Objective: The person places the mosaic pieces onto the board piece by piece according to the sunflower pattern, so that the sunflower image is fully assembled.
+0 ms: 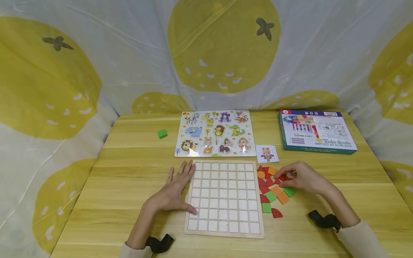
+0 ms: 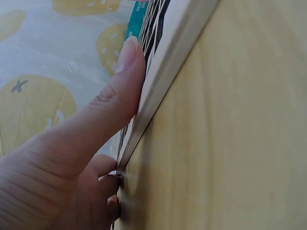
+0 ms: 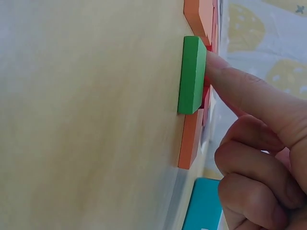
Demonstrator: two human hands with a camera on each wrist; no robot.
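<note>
Head view: our left hand (image 1: 175, 190) lies flat, fingers straight, steadying the grid board (image 1: 223, 198) at its 9 o'clock edge; our right hand (image 1: 301, 177) pinches a red tile (image 1: 282, 177) from the tiles (image 1: 270, 190) at 3 o'clock. Left wrist: thumb (image 2: 115, 91) presses the board edge. Right wrist: fingertip (image 3: 240, 86) beside a green tile (image 3: 192, 74).

Pale wooden worktop (image 1: 129, 179), visible grain, satin-smooth. Light wooden grid board (image 1: 224, 195), matt, white cells. Small green, orange and red tiles (image 1: 270, 191), painted wood by the look, matt. Animal puzzle board (image 1: 214, 133) glossy. Teal cardboard box (image 1: 317, 130), slight sheen. Lemon-print cloth backdrop (image 1: 206, 53), creased.
</note>
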